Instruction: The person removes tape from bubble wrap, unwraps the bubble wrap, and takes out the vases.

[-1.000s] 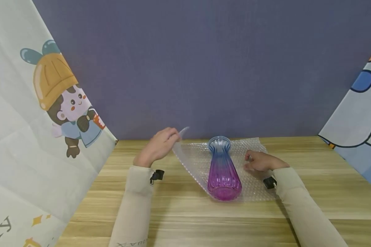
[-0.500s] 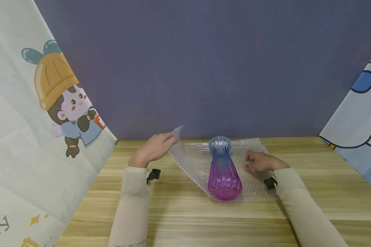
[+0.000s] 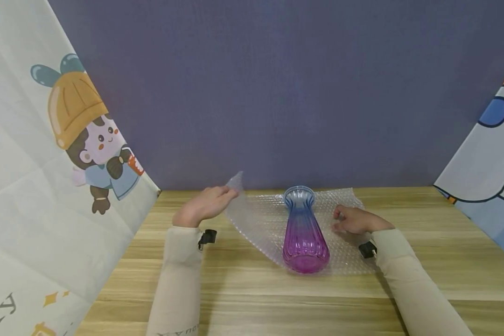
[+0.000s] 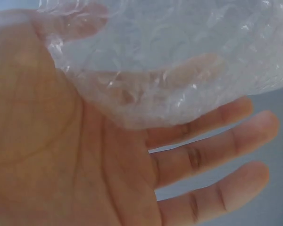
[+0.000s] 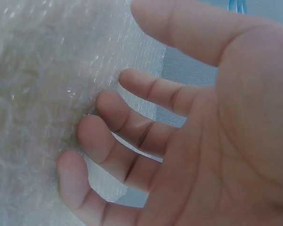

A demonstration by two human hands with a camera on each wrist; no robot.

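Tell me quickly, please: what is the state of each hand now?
Left hand: open, touching the raised side of the wrap; no clear pinch shows.
Right hand: open, loosely curled, holding nothing.

In the head view, soft light spread over the desk (image 3: 260, 308), and the back wall (image 3: 277, 93) looked darker. Dim shadows lay on the desk beside the left sleeve (image 3: 178, 280) and the right sleeve (image 3: 417, 284). Little white shiny spots showed on the ribbed glass vase (image 3: 305, 247) and the bubble wrap (image 3: 260, 224). Both wrist views were hazy and a bit blurry. In the right one, the bubble wrap looked fuzzy at the lower left.
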